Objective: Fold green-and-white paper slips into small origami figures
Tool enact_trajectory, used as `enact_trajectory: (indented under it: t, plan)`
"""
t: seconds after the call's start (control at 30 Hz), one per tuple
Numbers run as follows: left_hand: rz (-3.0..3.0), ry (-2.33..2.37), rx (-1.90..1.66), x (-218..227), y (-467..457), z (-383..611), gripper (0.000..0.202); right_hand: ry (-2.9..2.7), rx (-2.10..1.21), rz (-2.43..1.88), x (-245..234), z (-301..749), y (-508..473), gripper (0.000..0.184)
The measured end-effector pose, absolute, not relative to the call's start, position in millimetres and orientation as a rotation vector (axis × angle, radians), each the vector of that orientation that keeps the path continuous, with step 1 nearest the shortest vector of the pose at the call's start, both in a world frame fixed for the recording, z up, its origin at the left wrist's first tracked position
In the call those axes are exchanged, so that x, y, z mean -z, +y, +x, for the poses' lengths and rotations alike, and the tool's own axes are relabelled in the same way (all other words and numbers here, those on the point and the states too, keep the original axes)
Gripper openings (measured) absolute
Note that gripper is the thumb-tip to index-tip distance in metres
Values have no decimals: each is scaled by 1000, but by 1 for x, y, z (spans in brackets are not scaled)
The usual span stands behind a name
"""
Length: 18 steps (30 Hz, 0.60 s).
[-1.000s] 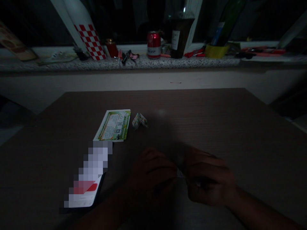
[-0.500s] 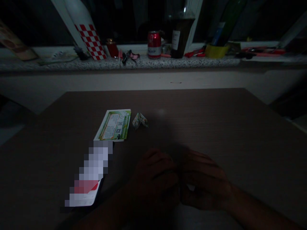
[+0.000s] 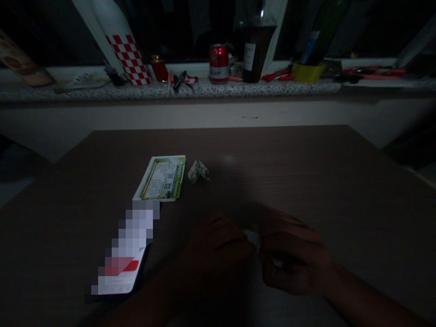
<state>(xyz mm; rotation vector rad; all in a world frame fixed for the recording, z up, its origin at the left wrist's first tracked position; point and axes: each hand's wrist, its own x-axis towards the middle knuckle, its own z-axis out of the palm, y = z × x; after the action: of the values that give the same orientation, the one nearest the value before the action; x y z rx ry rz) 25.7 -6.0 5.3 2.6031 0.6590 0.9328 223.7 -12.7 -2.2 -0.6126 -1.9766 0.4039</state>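
In the dim light my left hand (image 3: 220,243) is closed, with its fingers pinched on a small pale piece of paper (image 3: 252,238). My right hand (image 3: 294,252) faces it, curled closed on the other side of the paper. Only a narrow strip of the paper shows between the hands; the fingers hide the rest. Beyond my left hand lies a small folded paper piece (image 3: 199,172) with a green and white print, shaped like a V. Beside it is a stack of green and white printed sheets (image 3: 162,178).
A phone (image 3: 124,281) with a lit, partly blurred screen lies left of my left forearm on the wooden table (image 3: 323,168). Along the granite windowsill (image 3: 190,92) stand a red can (image 3: 219,63), a checkered bottle (image 3: 131,59), a dark cup (image 3: 255,54) and a yellow tape roll (image 3: 307,72).
My hands have moved slightly apart, and a strip of the pale paper now shows between them. The phone, printed sheets and folded piece stay in place.
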Motion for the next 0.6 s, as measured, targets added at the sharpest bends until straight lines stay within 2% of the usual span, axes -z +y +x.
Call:
enact_trajectory:
  t: [0.2,0.37,0.6]
  plan:
    - [2480,634,-1034,-5,-5,24,9,-1987,-378,-606,0,227,-13,16]
    - [2513,689,-951,-3,-7,26,6,-2083,-387,-603,4,228,-13,10]
    - [2522,648,-958,2,-7,23,13,-2151,-340,-620,3,231,-10,12]
